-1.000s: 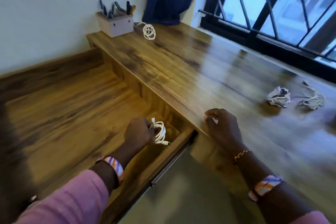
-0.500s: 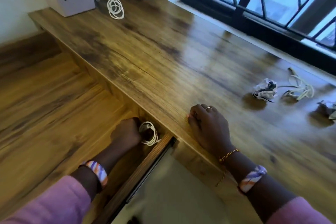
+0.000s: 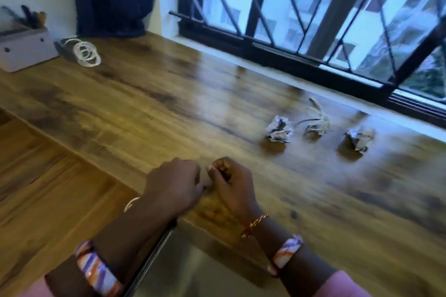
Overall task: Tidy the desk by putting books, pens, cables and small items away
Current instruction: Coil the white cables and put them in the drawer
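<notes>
Both your hands sit together at the near edge of the table (image 3: pixel 169 108), fingers curled, knuckles almost touching. Left hand (image 3: pixel 172 187): grip drawn in, nothing visible in it. Right hand (image 3: pixel 230 182): fingers folded on the edge; motion blur means I cannot tell if they pinch anything. A sliver of the white cable (image 3: pixel 131 203) shows just below your left wrist, likely lying in the drawer. Half a second ago the left hand was down in the drawer gripping that coil; now it is up on the table, coil released. View has swung right. Still out: a coiled cable (image 3: pixel 84 53) beside the pen holder (image 3: pixel 25 52), two crumpled papers (image 3: pixel 278 129) (image 3: pixel 358 138) and a tangled cord (image 3: pixel 316 122) between them, well apart from your hands.
</notes>
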Tool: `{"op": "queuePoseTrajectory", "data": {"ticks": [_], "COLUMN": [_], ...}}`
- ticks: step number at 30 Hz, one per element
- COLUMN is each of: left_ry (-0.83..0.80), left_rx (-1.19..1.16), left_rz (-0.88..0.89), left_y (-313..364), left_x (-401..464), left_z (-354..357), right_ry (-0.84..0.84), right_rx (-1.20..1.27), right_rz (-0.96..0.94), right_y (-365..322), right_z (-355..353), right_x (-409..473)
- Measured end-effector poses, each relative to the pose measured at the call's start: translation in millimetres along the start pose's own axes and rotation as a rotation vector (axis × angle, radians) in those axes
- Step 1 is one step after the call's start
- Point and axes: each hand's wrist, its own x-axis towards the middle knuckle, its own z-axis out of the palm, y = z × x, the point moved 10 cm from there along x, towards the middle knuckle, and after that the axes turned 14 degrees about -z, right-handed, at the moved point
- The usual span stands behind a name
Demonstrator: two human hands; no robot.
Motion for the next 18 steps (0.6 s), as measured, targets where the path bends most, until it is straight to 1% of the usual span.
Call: {"op": "queuePoseTrajectory", "data": {"ticks": [2,4,6,10,12,14,16,18], "left_ry": [0.008,0.01,0.038,0.169,0.227,0.246,0.249,0.171], "left_rx": [-0.005,-0.027,-0.069,-0.179,-0.257,-0.293,-0.198,-0.077], "left_rz": [0.075,0.134,0.175,0.257,0.348,0.428,0.477,0.435], "left_y": [42.4,78.8,114.2,182.4,218.5,250.6,284.2,308.2], "left_x": [4.3,9.7,15.3,24.7,27.7,35.3,52.4,78.7], "left_z": [-6.0,-9.5,-13.2,-25.5,-29.3,-25.9,-16.0,-2.0], "right_ry": [-0.028,-0.068,-0.036,0.155,0.234,0.305,0.368,0.364], "right_rx": [0.002,-0.078,-0.171,-0.226,-0.202,-0.197,-0.212,-0.229], "right_rz": [-0.063,-0.131,-0.145,-0.038,0.024,0.077,0.131,0.166], "right_y": [3.4,13.2,36.9,96.8,120.1,133.5,148.4,161.0], "right_z": [-25.9,-57.6,-101.9,-185.9,-209.9,-224.6,-237.9,-244.8], "right_x": [-5.5,-9.6,-9.7,-3.9,-3.5,-0.7,6.8,22.1]}}
